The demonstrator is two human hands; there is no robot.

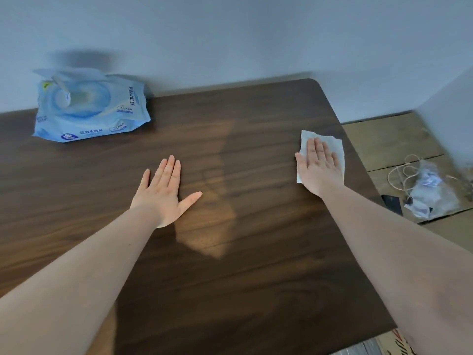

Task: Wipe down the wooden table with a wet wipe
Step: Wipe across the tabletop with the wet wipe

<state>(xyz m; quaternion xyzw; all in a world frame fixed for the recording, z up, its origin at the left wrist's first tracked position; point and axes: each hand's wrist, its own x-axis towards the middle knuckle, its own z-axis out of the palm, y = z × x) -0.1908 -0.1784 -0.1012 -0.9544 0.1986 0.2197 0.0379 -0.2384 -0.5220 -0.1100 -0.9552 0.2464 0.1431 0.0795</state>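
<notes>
A dark wooden table (256, 265) fills most of the head view. My right hand (318, 169) lies flat, palm down, on a white wet wipe (332, 146) near the table's right edge, pressing it against the wood. My left hand (165, 192) rests flat on the table's middle, fingers spread, holding nothing. A lighter streak runs down the wood between the two hands.
A blue pack of wet wipes (89, 107) with its lid flipped up lies at the back left, by the wall. Right of the table, cardboard boxes (391, 139) carry a clear plastic bag (432, 193) and a coiled white cord (401, 175).
</notes>
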